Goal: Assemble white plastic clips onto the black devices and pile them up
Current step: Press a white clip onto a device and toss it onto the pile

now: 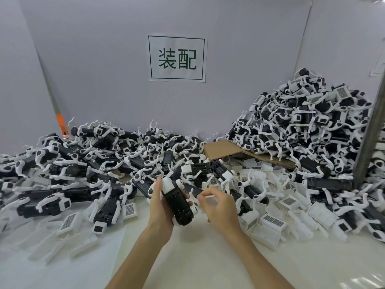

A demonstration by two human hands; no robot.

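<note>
Fingers (157, 187) of my left hand (159, 207) are wrapped round one black device (178, 205), thumb up its left side and the rest curled behind. It's held low over the table (187, 259), front centre, nose pointing away from me. My right hand (220, 207) is just beside it, thumb and forefinger pinching a small white clip (209, 196) close to the device's right edge. I can't tell if it's touching yet.

Handling, my read:
- Device: rigid moulded shell, light enough for a one-hand hold, and the smooth black body looks a bit slick. Grip it round the body. The thin white arms sticking out look springy and likely to snap or snag.
- Clip: tiny, thin and nearly weightless, probably flexes a little before seating. Pinch it by the edges and push straight in. It's easy to drop into the loose clips (270, 223) and lose.
- Piles: tangled arms hook each other, so lifting one unit will likely drag its neighbours along.

Unsorted devices (83, 163) sprawl across the left and middle. A taller heap (302, 126) sits back right, partly on a sheet of cardboard (227, 152).

Writing:
- Paper sign (177, 58) on the back wall has a black border and reads 装配.
- Labels on the loose clips are dense printed grids, too small to read.
- No brand name that I can make out.
- Orange tag (60, 122) on the left wall seam is illegible.
</note>
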